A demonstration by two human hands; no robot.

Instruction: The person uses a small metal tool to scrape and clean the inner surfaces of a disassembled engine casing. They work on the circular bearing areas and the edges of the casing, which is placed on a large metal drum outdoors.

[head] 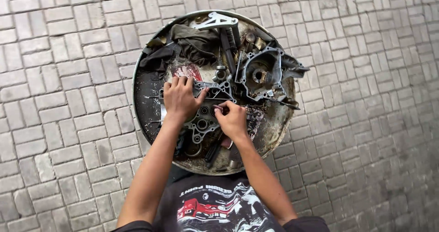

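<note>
Here, the fingers of the left hand lie spread and pressed flat on a grey metal engine cover, thumb pointing toward 3 o'clock. The right hand has its fingers curled together, fingertips pinching something small and dark at the cover's upper edge; what the item is cannot be made out, possibly a bolt or small tool. The cover sits at the middle of a round metal tray, slightly toward 6 o'clock, touching both hands.

Outward from the hands: at 1 o'clock on the tray, a larger engine casing with a round opening. At 11 o'clock, a dark crumpled rag. At 12 o'clock, on the rim, a pale metal bracket. A dark rod-like part runs between rag and casing. The tray rests on grey paving bricks.
</note>
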